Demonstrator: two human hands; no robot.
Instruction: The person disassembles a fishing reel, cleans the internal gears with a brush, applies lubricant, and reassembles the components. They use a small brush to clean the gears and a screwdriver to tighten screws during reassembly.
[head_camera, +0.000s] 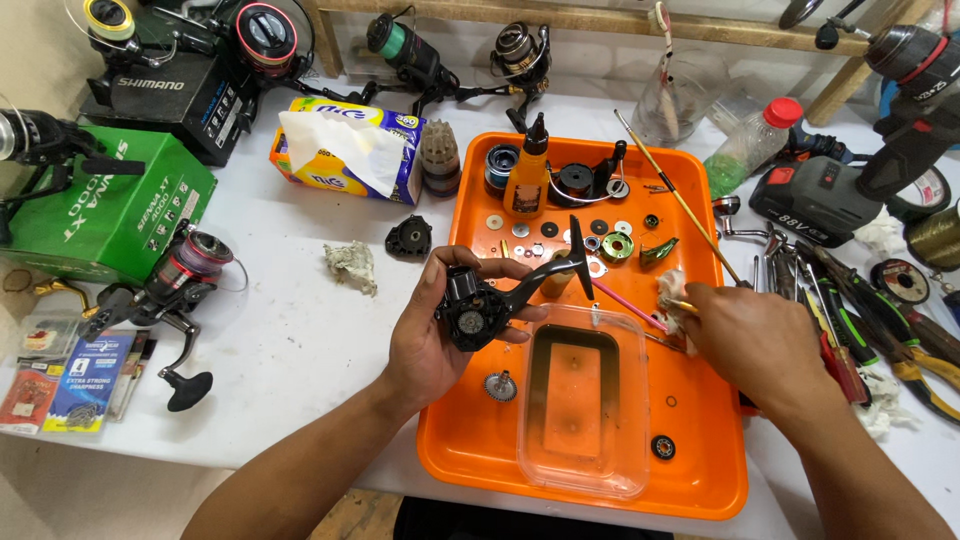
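Note:
My left hand (430, 335) grips a black fishing reel body (480, 305) with its side open and the gears showing, held over the left edge of the orange tray (700, 470). The reel's stem (575, 262) points up and right. My right hand (750, 340) pinches a crumpled white tissue (672, 295) and a thin stick over the tray's right side. A pink stick (625, 305) lies between the two hands. A toothed gear (500, 386) rests on the tray just below the reel.
A clear plastic tub (585, 400) stands in the tray, with washers, a spool (500, 165) and an oil bottle (528, 175) at its far end. Pliers and screwdrivers (860, 330) lie at right, reels, boxes and a tissue pack (345, 150) at left and behind.

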